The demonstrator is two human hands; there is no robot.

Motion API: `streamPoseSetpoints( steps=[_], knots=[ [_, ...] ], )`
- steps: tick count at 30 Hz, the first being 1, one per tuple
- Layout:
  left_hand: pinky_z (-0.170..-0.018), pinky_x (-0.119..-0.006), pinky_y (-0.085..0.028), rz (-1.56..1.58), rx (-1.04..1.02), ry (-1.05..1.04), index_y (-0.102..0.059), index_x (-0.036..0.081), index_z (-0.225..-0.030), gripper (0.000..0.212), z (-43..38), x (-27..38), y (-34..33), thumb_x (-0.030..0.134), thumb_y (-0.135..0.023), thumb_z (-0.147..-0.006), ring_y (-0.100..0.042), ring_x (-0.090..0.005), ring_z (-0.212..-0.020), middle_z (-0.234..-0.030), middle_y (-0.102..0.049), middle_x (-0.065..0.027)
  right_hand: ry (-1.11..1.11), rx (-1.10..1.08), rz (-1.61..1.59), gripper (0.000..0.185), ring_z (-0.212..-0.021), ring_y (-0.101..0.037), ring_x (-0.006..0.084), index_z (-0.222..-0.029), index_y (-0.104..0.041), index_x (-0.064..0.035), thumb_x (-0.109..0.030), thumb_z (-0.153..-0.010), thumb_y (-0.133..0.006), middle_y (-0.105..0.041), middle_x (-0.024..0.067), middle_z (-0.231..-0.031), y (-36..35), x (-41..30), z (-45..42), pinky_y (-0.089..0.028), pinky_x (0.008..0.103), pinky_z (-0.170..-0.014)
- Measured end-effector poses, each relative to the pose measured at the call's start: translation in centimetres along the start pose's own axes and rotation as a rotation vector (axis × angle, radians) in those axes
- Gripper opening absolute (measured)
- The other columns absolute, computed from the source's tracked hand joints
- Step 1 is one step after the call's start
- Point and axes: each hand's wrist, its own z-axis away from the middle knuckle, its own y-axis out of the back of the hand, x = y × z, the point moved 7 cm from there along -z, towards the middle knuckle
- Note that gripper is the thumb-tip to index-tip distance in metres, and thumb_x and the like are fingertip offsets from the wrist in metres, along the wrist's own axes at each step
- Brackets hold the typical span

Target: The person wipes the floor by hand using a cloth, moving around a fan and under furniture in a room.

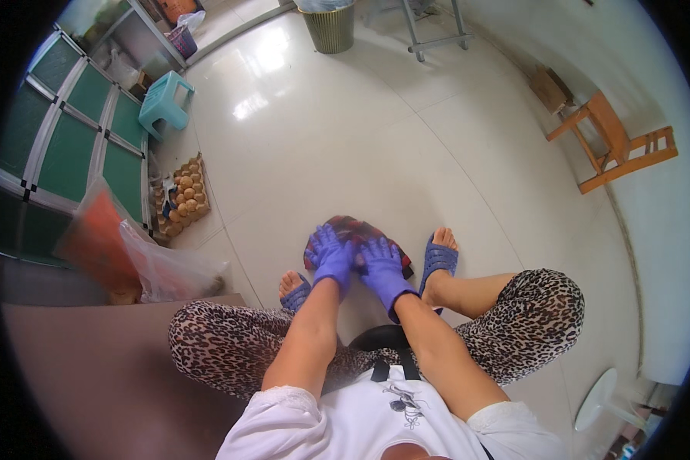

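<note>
A dark red and black checked cloth [348, 226] lies bunched on the pale tiled floor [345, 155] between my slippered feet. My left hand [330, 256], in a purple rubber glove, rests on the cloth's left part with its fingers spread. Beside it my right hand [381, 267], gloved the same way, presses on the cloth's right part, fingers a little apart. Both palms face down, and neither hand's fingers close around the fabric. The hands hide much of the cloth. Blue slippers, the left [297, 294] and the right [439, 259], stand at either side.
An egg tray [201, 172] with several eggs, plastic bags [161, 267] and a turquoise stool [169, 100] stand on the left by a green-panelled cabinet [83, 135]. A ribbed waste bin [329, 30] is ahead. On the right, a wooden chair [606, 129] lies near the wall.
</note>
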Motion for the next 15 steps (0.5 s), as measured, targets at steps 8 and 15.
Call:
streamPoseSetpoints(
  steps=[8,15],
  knots=[
    [-0.126,-0.055,0.001,-0.058,0.036,0.011,-0.014,0.009,-0.165,0.097,-0.1,-0.7,-1.2,0.065,-0.051,-0.094,-0.001,-0.0357,-0.159,-0.172,-0.009,-0.0156,-0.024,0.175,0.028,0.070,-0.156,-0.022,0.0328,-0.152,-0.048,-0.0186,-0.042,-0.088,-0.063,-0.037,0.0086,-0.164,-2.0,-0.4,0.9,-0.007,0.0576,-0.126],
    [-0.124,-0.061,-0.006,-0.155,0.087,0.033,-0.015,0.012,-0.165,0.092,-1.0,-1.6,-1.0,0.062,-0.050,-0.096,-0.007,-0.0368,-0.159,-0.172,-0.011,-0.0128,-0.035,0.130,-0.026,0.065,-0.155,-0.023,0.0326,-0.155,-0.044,-0.0185,-0.040,-0.095,-0.055,-0.035,0.0097,-0.164,-2.4,-1.6,0.1,-0.010,0.0583,-0.125]
  ],
)
